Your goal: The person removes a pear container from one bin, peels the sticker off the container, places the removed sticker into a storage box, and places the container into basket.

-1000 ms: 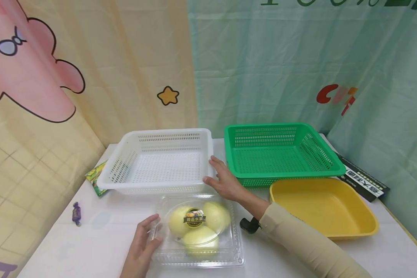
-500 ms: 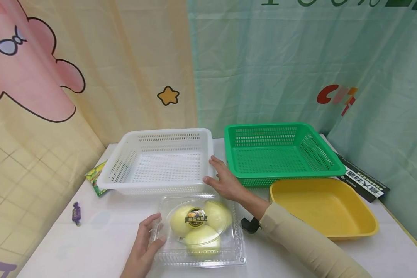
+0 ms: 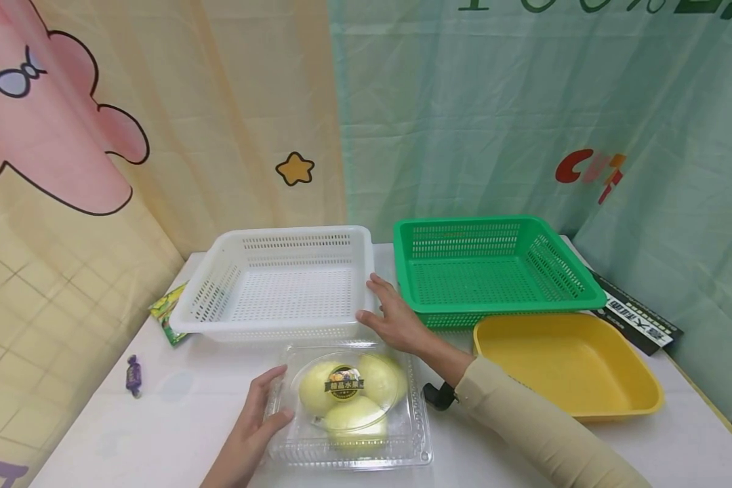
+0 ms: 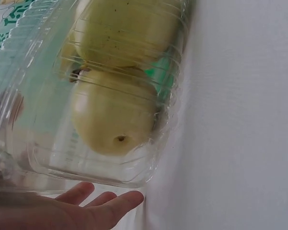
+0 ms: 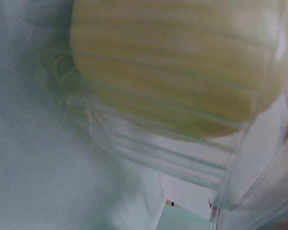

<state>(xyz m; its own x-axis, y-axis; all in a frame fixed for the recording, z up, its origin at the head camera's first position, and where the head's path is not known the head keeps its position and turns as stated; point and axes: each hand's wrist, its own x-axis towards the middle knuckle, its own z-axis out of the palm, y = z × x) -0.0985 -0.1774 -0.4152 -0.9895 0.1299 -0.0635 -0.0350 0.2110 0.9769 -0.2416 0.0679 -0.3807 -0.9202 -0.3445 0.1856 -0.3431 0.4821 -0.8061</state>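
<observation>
A clear plastic clamshell box (image 3: 396,444) holds three pale yellow-green fruits (image 3: 356,417) under a round black label (image 3: 344,383). My left hand (image 3: 250,423) is at the box's left side, fingers extended and thumb near the lid. In the left wrist view, the fingers (image 4: 117,207) lie along the box's lower edge, fairly straight. At the right side of the white basket (image 3: 268,327), my right hand (image 3: 399,322) has its fingers extended with the thumb apart, fingertips at the rim. The right wrist view shows one fruit (image 5: 173,67) close up through clear plastic, without clearly showing that hand's fingers.
A green basket (image 3: 463,313) stands at the back right, behind a yellow tray (image 3: 561,366). By its right side lies a black packet (image 3: 637,318). A small black object (image 3: 438,396) sits under the right forearm. On the left are a purple-wrapped candy (image 3: 133,376) and a green-yellow packet (image 3: 171,312).
The box has slid slightly to the right. My left hand has shifted a little right and forward along its side. My right hand stays at the basket's rim.
</observation>
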